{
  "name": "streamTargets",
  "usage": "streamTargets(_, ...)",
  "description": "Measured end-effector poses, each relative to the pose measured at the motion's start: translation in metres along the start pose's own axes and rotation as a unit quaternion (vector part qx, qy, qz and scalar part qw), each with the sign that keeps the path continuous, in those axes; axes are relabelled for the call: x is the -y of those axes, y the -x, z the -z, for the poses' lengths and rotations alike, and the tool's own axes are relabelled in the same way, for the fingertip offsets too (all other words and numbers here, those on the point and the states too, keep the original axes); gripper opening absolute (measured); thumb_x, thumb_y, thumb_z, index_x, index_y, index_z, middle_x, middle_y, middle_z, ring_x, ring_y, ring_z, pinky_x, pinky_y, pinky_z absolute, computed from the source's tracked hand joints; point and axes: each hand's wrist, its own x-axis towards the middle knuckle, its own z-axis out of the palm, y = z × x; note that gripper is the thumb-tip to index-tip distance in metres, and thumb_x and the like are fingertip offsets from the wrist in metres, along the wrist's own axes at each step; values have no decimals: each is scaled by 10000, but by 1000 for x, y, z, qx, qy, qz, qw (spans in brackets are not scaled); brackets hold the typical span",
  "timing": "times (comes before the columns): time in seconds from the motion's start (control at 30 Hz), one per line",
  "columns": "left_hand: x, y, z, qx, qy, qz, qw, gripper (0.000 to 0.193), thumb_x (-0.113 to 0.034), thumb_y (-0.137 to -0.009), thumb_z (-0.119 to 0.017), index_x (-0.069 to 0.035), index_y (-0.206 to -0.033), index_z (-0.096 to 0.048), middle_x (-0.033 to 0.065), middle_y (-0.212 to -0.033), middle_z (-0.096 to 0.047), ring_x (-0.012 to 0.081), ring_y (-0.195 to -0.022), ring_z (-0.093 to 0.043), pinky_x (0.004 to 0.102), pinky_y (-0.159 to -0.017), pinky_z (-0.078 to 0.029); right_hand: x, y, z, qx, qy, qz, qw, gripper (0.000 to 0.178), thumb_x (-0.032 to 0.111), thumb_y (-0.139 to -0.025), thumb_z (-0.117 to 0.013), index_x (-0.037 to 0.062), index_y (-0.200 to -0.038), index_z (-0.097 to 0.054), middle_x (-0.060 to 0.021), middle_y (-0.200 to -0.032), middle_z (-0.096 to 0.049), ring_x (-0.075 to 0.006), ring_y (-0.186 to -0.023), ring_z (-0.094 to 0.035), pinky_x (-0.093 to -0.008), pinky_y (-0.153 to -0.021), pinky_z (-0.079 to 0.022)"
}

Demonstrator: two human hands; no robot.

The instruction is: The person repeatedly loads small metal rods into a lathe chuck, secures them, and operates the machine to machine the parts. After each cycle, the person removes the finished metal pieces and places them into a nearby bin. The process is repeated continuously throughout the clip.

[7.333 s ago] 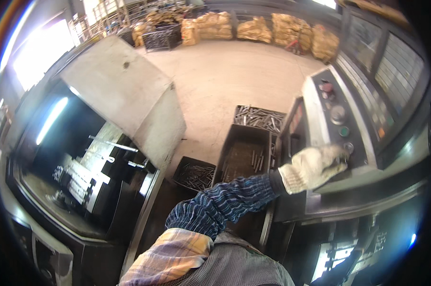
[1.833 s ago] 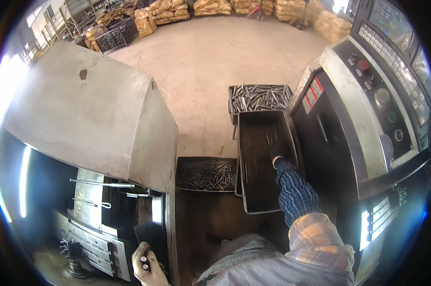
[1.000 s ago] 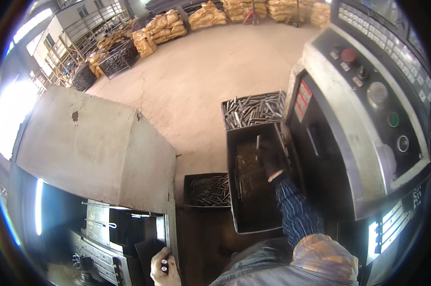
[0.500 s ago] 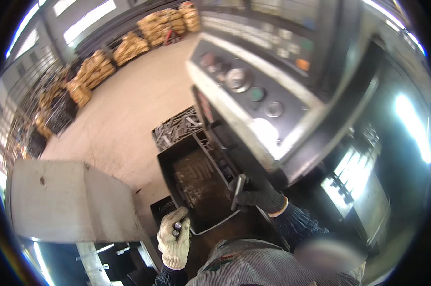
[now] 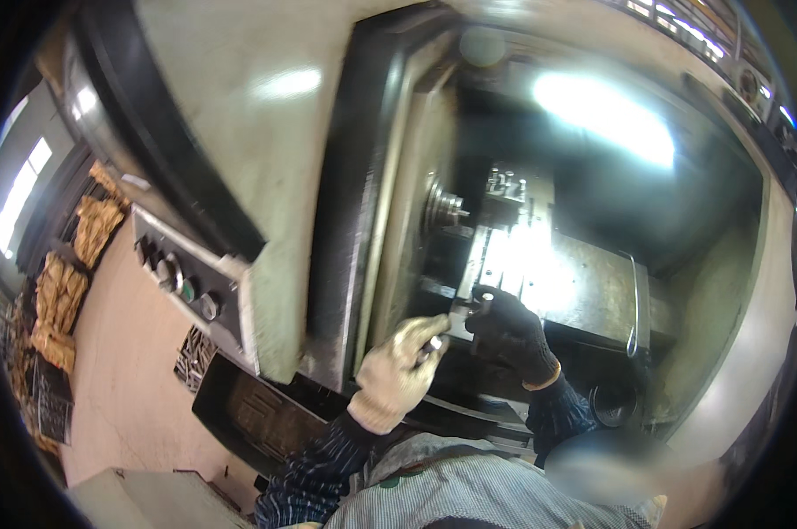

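Observation:
My left hand (image 5: pixel 400 375), in a white knitted glove, is closed around short metal rods (image 5: pixel 434 345); their shiny ends show beside the fingers. To its right, my right hand (image 5: pixel 515 339), in a dark glove, grips a metal rod (image 5: pixel 487 299) whose end sticks up by the thumb. Both hands are close together at the front of a lathe's open bay. Beyond them a round chuck (image 5: pixel 441 210) projects from the left wall. A tool block (image 5: pixel 507 185) stands right of it, above a bright metal slide (image 5: pixel 592 286).
The control panel (image 5: pixel 225 309) with knobs and buttons is at the left. Below it are a dark bin (image 5: pixel 206 398) and a crate of metal pieces (image 5: pixel 192 357). Wrapped yellowish bundles (image 5: pixel 62 286) line the far left floor. A hooked rod (image 5: pixel 633 304) hangs over the slide.
The view has swung right, from the bin to the lathe's open bay. Both hands have moved from beside the bin to the bay and come closer together, still holding metal rods.

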Motion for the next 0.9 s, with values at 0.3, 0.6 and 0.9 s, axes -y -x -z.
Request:
streamTargets(0.3,59,-127,-157,97,-88,-124,984,246,-236,-977,-633,-69,-1151,-684,177,-1110,-689,353,-958,-690,414,-845,-564,-31,24,81,-115,-2,-1,993,715,-13,-942,-656,105,-1579,-354,-15,-826,-594,-119,-668,-618,-265,-586,-545)
streamTargets(0.6,178,-264,-159,146,-449,-41,881,275,-204,-1017,-478,-76,-1193,-645,198,-1255,-631,341,-980,-732,430,-795,-606,-46,44,110,-249,43,20,967,608,-6,-876,-761,24,-1425,-502,-84,-912,-691,-137,-744,-667,-280,-644,-569)
streamTargets(0.9,221,-269,-208,151,-634,-104,751,410,-180,-866,-615,36,-1197,-722,245,-1101,-732,358,-670,-701,529,-398,-459,-60,38,119,-310,-107,41,944,510,9,-927,-730,-12,-1384,-506,-86,-917,-678,-131,-716,-639,-264,-632,-550)
